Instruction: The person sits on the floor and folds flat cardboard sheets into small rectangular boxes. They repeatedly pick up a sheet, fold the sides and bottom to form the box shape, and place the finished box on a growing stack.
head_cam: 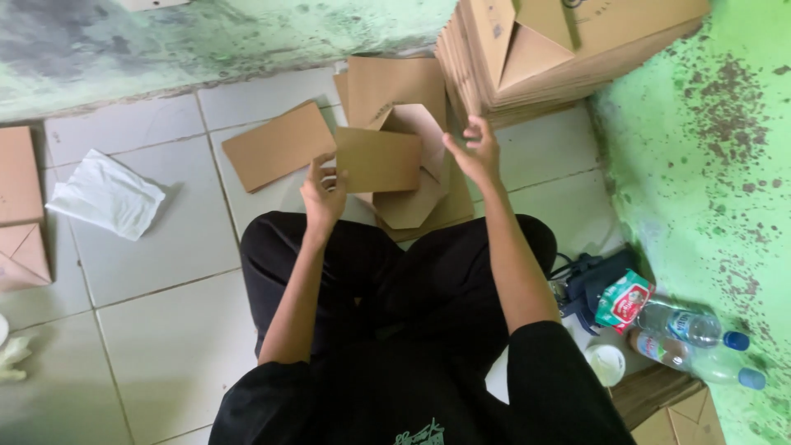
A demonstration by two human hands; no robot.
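I sit cross-legged on a white tiled floor. My left hand grips the left edge of a brown cardboard box blank, held up over my knees and partly folded. On the blank's right side my right hand has its fingers spread against a raised flap. More flat brown blanks lie on the floor just behind it. A single flat cardboard sheet rests to the left of my left hand.
A tall stack of flat cardboard blanks leans against the green wall at top right. A white cloth lies at left, beside folded boxes. Two plastic bottles, a snack packet and a dark bag sit at right.
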